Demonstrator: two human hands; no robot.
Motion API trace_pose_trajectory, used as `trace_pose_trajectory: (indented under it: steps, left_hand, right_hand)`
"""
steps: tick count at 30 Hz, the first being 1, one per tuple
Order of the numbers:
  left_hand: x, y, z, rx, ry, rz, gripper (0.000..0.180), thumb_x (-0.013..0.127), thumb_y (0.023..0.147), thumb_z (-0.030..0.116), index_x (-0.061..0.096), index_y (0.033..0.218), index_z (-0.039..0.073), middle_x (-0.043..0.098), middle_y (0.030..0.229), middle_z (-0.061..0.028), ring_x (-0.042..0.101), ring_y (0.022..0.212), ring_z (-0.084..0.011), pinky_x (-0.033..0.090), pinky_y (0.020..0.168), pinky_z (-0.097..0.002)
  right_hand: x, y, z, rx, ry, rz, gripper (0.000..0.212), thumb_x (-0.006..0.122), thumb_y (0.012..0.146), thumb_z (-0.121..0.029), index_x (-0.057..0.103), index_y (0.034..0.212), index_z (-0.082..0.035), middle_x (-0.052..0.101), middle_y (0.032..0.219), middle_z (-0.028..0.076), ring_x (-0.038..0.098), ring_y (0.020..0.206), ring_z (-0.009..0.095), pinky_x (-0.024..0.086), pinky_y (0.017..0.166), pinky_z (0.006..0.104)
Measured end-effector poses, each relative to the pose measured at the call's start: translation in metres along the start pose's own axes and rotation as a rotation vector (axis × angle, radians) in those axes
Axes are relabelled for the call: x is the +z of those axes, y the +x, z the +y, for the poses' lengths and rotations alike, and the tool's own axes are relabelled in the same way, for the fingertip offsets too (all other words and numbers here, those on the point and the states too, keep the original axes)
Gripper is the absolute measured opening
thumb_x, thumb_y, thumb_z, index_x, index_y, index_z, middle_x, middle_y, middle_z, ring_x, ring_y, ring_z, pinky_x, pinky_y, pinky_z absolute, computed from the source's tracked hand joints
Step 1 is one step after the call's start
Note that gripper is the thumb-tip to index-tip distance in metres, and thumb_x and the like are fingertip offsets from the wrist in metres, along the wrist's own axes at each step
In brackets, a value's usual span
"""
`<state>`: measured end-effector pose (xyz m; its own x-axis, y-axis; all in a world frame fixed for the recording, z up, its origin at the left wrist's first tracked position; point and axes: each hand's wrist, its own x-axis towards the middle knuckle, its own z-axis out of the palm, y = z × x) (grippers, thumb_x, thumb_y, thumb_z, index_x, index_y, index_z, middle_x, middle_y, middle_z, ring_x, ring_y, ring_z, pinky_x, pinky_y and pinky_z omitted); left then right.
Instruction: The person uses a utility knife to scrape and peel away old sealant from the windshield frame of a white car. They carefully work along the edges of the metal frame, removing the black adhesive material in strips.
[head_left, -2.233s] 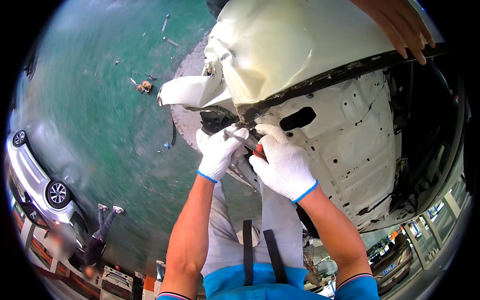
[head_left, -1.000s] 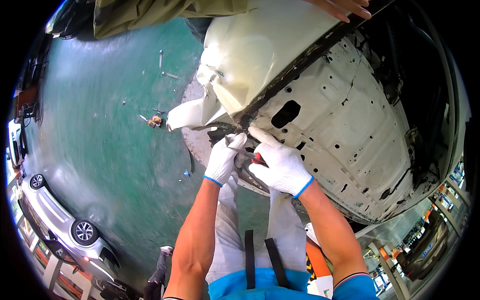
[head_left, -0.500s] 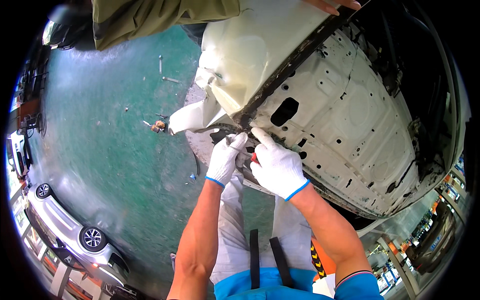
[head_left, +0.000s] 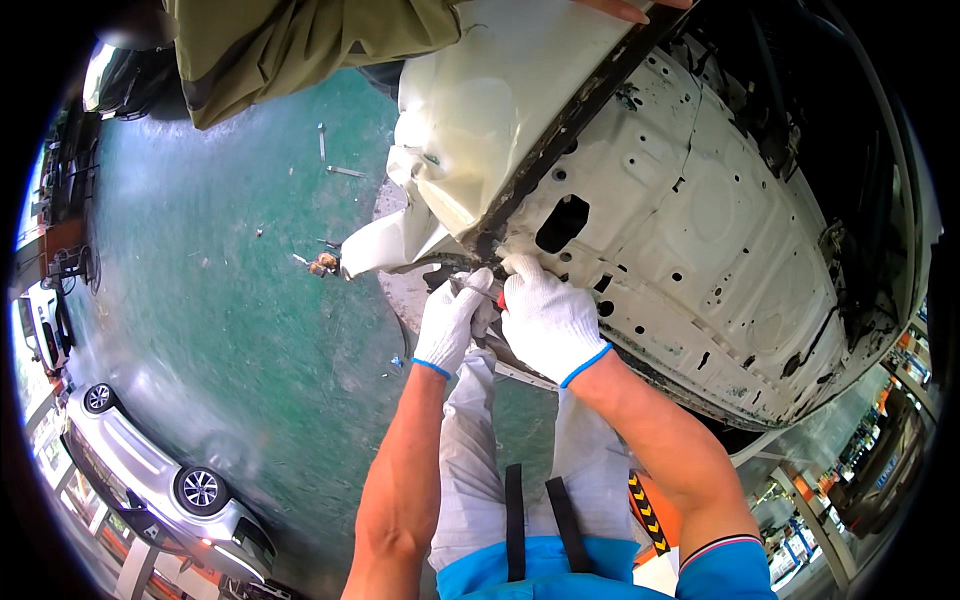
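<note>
White-gloved left hand [head_left: 452, 322] and right hand [head_left: 548, 318] clasp a tool [head_left: 481, 292] beneath the car panel [head_left: 690, 230].

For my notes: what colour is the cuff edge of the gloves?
Blue, on white gloves; clearest in the head view.

Two white-gloved hands, left hand [head_left: 452, 322] and right hand [head_left: 548, 318], are pressed together against the lower edge of a white car body panel [head_left: 690, 220], with a red-handled tool [head_left: 500, 298] partly hidden between them. A green floor [head_left: 230, 300] and a silver car [head_left: 160, 480] are seen at the left.
</note>
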<state>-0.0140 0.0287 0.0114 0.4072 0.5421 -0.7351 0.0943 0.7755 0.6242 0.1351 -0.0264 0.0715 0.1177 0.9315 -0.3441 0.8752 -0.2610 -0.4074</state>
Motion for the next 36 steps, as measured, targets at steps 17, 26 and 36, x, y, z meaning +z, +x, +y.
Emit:
trace_pose_trajectory:
  steps: [17, 26, 36]
  left_hand:
    - [0.004, 0.000, 0.024, -0.083, -0.002, 0.061, 0.027, 0.071, 0.100, 0.030, 0.070, 0.097, 0.003, 0.069, 0.078, -0.0040, 0.063, 0.066, -0.0107, 0.049, 0.061, -0.0249]
    - [0.024, -0.004, 0.047, -0.175, 0.081, 0.169, 0.035, 0.069, 0.100, 0.033, 0.073, 0.087, 0.001, 0.058, 0.063, 0.0007, 0.050, 0.051, -0.0081, 0.038, 0.049, -0.0243]
    - [0.070, -0.018, -0.005, 0.014, -0.218, 0.521, 0.031, 0.071, 0.101, 0.032, 0.070, 0.085, 0.006, 0.055, 0.064, 0.0048, 0.044, 0.054, -0.0032, 0.033, 0.049, -0.0227]
  right_hand:
    - [-0.050, -0.056, 0.038, 0.284, 0.277, -0.336, 0.033, 0.069, 0.089, -0.039, 0.063, 0.096, -0.008, 0.067, 0.096, 0.015, 0.069, 0.087, 0.040, 0.055, 0.076, 0.0499]
    - [-0.059, -0.060, 0.057, 0.250, 0.261, -0.395, 0.034, 0.070, 0.087, -0.040, 0.063, 0.095, -0.007, 0.066, 0.093, 0.017, 0.067, 0.087, 0.042, 0.053, 0.077, 0.0504]
    - [-0.091, -0.019, 0.064, 0.261, 0.228, -0.479, 0.034, 0.071, 0.086, -0.032, 0.063, 0.107, -0.007, 0.070, 0.095, 0.020, 0.068, 0.086, 0.042, 0.053, 0.077, 0.0500]
